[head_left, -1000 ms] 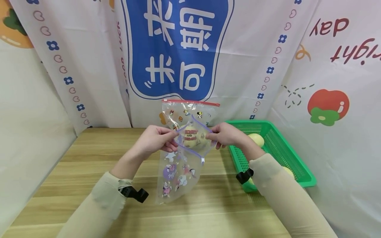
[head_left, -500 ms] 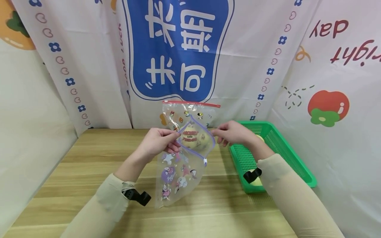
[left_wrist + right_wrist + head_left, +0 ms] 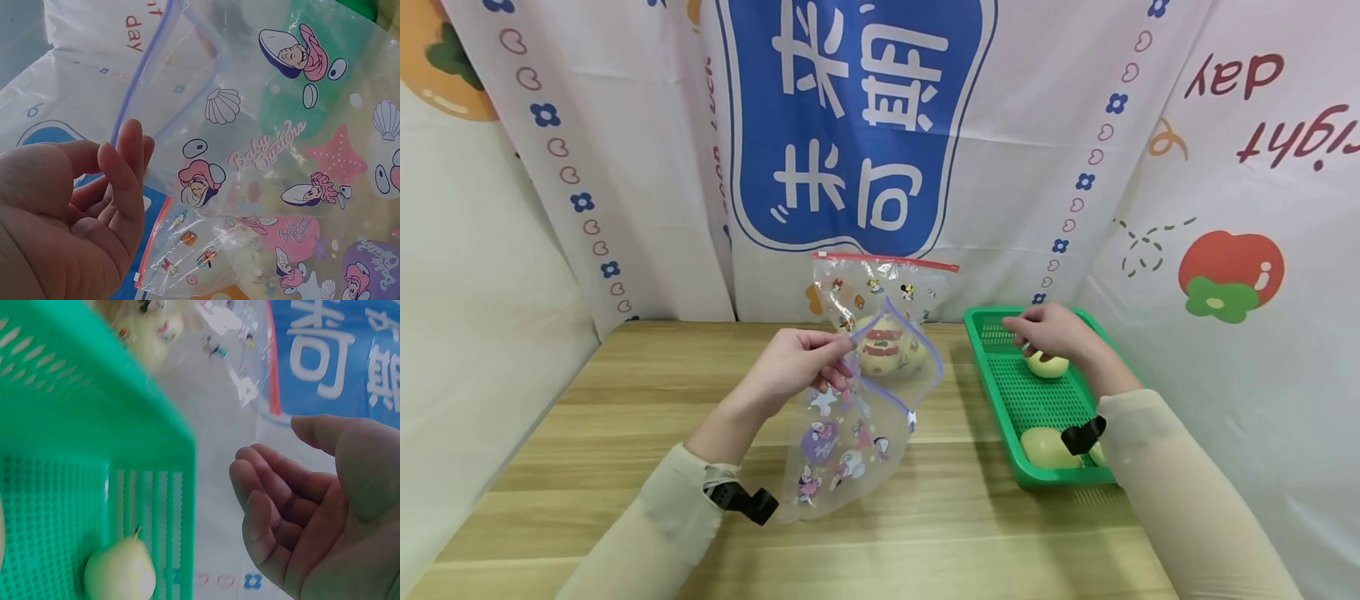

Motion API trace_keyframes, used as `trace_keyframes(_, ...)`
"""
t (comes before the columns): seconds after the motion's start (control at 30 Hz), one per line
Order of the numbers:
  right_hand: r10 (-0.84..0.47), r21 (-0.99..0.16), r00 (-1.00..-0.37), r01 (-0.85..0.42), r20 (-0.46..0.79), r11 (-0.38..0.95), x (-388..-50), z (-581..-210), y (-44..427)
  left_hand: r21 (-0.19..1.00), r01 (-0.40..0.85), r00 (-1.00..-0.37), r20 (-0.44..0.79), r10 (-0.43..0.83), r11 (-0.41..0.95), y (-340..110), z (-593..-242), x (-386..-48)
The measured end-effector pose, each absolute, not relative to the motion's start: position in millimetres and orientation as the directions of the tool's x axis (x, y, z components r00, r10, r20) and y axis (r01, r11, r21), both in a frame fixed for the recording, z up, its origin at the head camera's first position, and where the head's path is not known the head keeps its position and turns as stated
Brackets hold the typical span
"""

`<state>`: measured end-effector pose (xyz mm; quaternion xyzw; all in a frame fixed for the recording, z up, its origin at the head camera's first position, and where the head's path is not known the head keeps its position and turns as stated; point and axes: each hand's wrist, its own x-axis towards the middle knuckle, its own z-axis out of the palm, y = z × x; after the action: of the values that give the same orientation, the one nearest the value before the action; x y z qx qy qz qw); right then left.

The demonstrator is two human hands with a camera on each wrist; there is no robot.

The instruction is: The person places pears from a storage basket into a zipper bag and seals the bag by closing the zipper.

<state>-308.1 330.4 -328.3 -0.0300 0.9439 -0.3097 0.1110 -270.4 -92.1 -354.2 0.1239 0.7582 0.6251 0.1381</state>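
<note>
My left hand [image 3: 797, 365] pinches the edge of a clear zip bag [image 3: 850, 454] with a purple zip and cartoon prints. The bag hangs with its mouth spread apart. In the left wrist view the thumb and fingertips [image 3: 128, 147] meet at the purple strip. Over the far end of a green basket [image 3: 1037, 404], my right hand [image 3: 1051, 329] holds nothing, its fingers loosely bent. Just under it lies a pale yellow pear [image 3: 1048, 367], whose stem shows in the right wrist view. Another pear [image 3: 1047, 447] sits at the basket's near end, beside one partly hidden by the wrist.
Behind the purple-zip bag stands a second clear bag [image 3: 880, 279] with a red zip, pale fruit inside it. A wooden table [image 3: 647, 400] bears everything. Printed white cloth [image 3: 1015, 167] hangs behind and at the sides.
The right hand has let go of the purple-zip bag's edge and moved right, over the green basket. The left hand keeps its pinch in nearly the same place.
</note>
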Motion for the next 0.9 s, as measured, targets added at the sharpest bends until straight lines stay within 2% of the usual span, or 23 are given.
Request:
trace_keyframes(0.17, -0.167, -0.515, -0.938, 0.013, -0.303, 0.857, -302, -335, 345, 0.985, 0.009, -0.928, -0.057, 0.368, 0.175, -92, -355, -268)
trace_keyframes(0.4, -0.203, -0.398, -0.813, 0.039, -0.546, 0.916, -284, -354, 351, 0.986, 0.003, -0.928, -0.059, 0.369, 0.166, -92, -358, -266)
trace_keyframes(0.77, -0.151, -0.288, -0.688, 0.088, -0.71, 0.954, -273, -369, 346, 0.987, 0.002, -0.926, -0.058, 0.373, 0.16, -93, -358, -265)
trace_keyframes(0.9, -0.121, -0.266, -0.669, 0.119, -0.734, 0.957, -271, -370, 345, 0.988, 0.0, -0.926, -0.059, 0.372, 0.156, -93, -358, -264)
